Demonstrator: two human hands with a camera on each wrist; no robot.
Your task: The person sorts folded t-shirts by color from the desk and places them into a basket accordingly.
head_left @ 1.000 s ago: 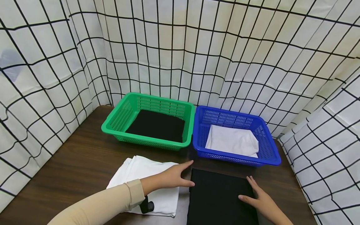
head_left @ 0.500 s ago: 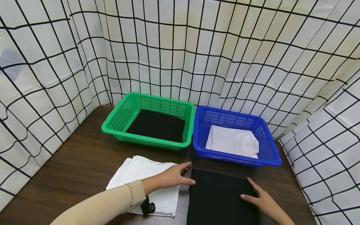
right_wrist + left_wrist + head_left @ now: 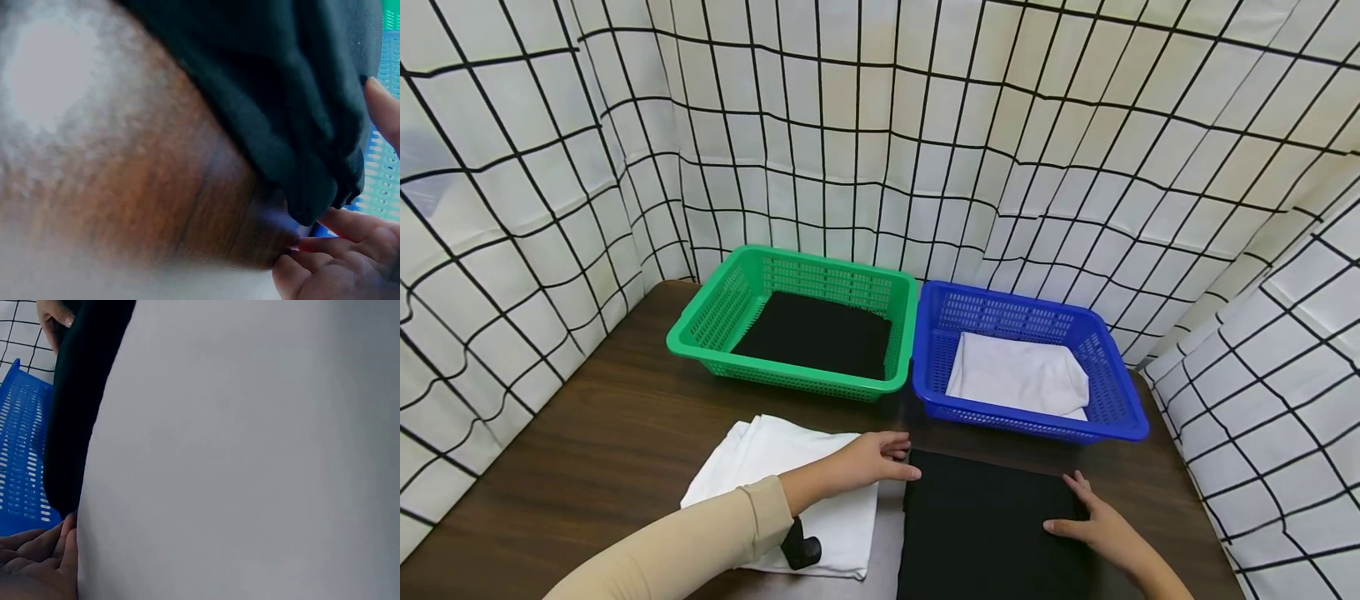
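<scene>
A folded black cloth (image 3: 985,517) lies flat at the front, between the two hands. The left hand (image 3: 868,462) is at its far left corner, thumb tip on the edge and the other fingers loosely bent beside it. On the right side, the right hand (image 3: 1101,525) rests its thumb on the cloth while its fingers reach along the far right corner. In the right wrist view, layered folds of the black cloth (image 3: 269,87) hang between thumb and fingers. The left wrist view shows the left hand (image 3: 37,562) right at the cloth's corner.
Beneath the left forearm lies a folded white cloth (image 3: 767,454). A green basket (image 3: 805,383) with a black cloth (image 3: 820,333) stands at the back left. Beside it, a blue basket (image 3: 1112,421) holds a white cloth (image 3: 1018,375). White grid-patterned curtains (image 3: 865,150) surround the brown table (image 3: 580,450).
The left hand's fingers have bent inward, closer to the black cloth's corner. The right hand has shifted slightly right along the cloth's edge. Cloths and baskets stay in place.
</scene>
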